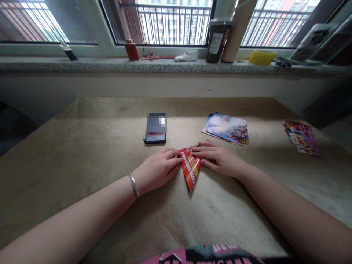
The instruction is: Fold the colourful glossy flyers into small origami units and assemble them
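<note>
A red printed paper (189,169), folded into a triangle, lies on the tan table cover (165,227) with its point toward me. My left hand (158,168), a silver bangle on its wrist, has its fingertips at the paper's left corner; the thumb side is partly hidden, so I cannot tell if it pinches the edge. Across the upper right part of the paper lie the outstretched fingers of my right hand (220,157), pressing it flat. Just beyond the left hand rests a phone (156,128), its screen blurred out.
Beyond my right hand is a stack of printed sheets (227,128). More colourful leaflets (301,137) lie near the right edge. Along the windowsill (104,65) stand a red bottle (132,50), a dark lidded jar (217,42), a tall tube (236,33) and a yellow block (262,57).
</note>
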`<state>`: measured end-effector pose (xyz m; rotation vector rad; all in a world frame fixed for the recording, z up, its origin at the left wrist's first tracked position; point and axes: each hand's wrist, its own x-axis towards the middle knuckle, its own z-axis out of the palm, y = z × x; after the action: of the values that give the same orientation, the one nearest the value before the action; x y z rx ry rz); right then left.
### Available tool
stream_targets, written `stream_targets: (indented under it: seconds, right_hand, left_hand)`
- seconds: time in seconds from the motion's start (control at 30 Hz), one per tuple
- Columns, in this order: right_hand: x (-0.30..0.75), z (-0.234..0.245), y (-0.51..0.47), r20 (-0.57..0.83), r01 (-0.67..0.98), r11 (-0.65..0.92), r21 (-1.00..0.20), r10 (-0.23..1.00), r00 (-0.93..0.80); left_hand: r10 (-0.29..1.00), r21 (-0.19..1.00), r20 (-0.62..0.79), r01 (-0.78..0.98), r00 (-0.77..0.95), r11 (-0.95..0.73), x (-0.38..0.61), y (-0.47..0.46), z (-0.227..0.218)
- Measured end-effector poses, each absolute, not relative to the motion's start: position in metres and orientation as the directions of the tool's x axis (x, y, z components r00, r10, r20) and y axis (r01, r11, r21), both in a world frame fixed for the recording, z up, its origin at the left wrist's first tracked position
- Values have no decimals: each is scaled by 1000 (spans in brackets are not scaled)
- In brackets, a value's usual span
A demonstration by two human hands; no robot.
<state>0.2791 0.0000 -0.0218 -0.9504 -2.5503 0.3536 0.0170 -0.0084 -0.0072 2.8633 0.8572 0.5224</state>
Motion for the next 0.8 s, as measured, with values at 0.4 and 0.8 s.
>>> stream_targets:
  seconds: [0.4, 0.8]
  right_hand:
    - [275, -18, -5, 380, 587, 767, -258, 639, -669]
    - [270, -13, -12, 380, 520, 800, -299, 600, -704]
  left_hand:
    - [549, 116, 239, 538, 801, -835, 22, -11, -5]
    - [555, 15, 278, 574, 784, -818, 28, -13, -5]
